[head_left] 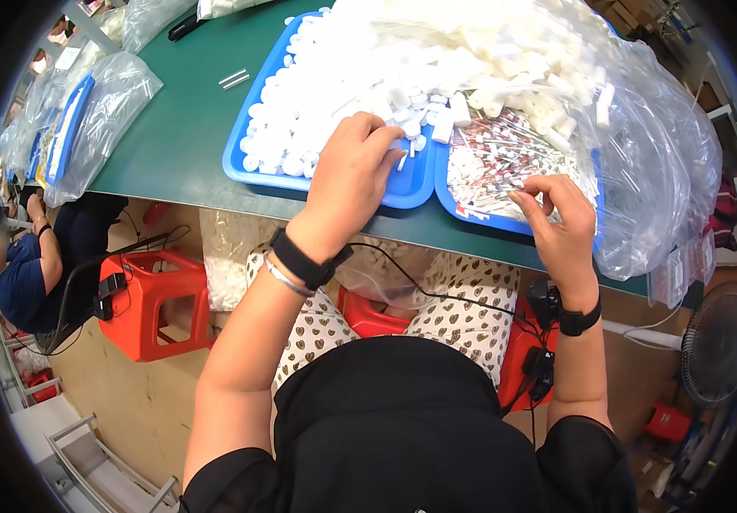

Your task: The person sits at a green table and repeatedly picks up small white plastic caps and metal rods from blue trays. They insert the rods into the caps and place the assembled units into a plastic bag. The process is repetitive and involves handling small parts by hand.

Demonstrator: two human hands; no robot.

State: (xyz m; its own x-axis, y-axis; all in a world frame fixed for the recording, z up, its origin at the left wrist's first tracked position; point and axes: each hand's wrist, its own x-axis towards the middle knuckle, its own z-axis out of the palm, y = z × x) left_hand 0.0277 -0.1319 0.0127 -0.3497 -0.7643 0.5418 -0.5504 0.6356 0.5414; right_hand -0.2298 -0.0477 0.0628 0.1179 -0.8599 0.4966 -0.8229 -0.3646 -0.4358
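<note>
My left hand (353, 167) hovers over the front of the left blue tray (304, 182), fingers bent and closed toward the thumb. A small white stick (402, 161) shows by its thumb tip; whether the fingers grip it is unclear. Round white plastic caps (287, 154) heap up in that tray. At the right, my right hand (566, 224) reaches in over a second blue tray (490, 220), thumb and index finger pinched at its near side. Beneath those fingertips lie many thin pins (505, 158) with white and reddish parts. Anything in that pinch is too small to make out.
White plastic pieces (505, 43) pile up behind the trays, beside a clear plastic bag (659, 162). Two thin rods (233, 79) lie on the green table (184, 111). A red stool (159, 299) and a seated person (35, 265) are at left, a fan (719, 342) at right.
</note>
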